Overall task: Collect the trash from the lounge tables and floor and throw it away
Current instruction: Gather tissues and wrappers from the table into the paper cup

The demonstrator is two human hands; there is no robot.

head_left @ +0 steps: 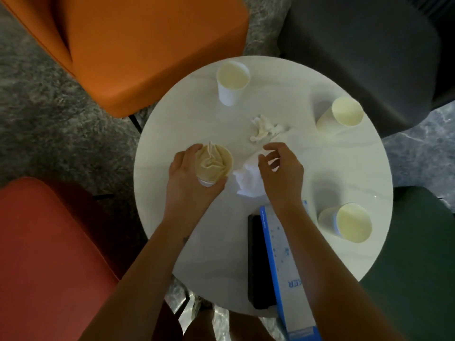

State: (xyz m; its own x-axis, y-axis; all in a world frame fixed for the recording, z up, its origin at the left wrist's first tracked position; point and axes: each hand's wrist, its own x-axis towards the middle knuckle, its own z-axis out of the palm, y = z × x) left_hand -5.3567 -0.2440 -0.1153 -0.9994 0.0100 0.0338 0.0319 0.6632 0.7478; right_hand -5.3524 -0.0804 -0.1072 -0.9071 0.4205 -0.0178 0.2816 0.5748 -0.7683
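Observation:
On the round white table (pixel 197 119) my left hand (pixel 189 178) grips a paper cup (pixel 216 166) with a crumpled napkin stuffed inside it. Beside the cup, my right hand (pixel 280 171) hovers over a crumpled white tissue (pixel 246 178), fingers curled down onto its top edge. Another crumpled napkin (pixel 264 129) lies a little farther back. Three empty paper cups stand around the rim: one at the back (pixel 231 81), one at the right (pixel 343 115), one at the near right (pixel 349 223).
A blue-and-white box (pixel 283 267) and a black flat object (pixel 258 262) lie at the table's near edge under my right forearm. Chairs ring the table: orange (pixel 147 45), red (pixel 49 254), dark grey (pixel 369 45), dark green (pixel 418 279). The floor is grey carpet.

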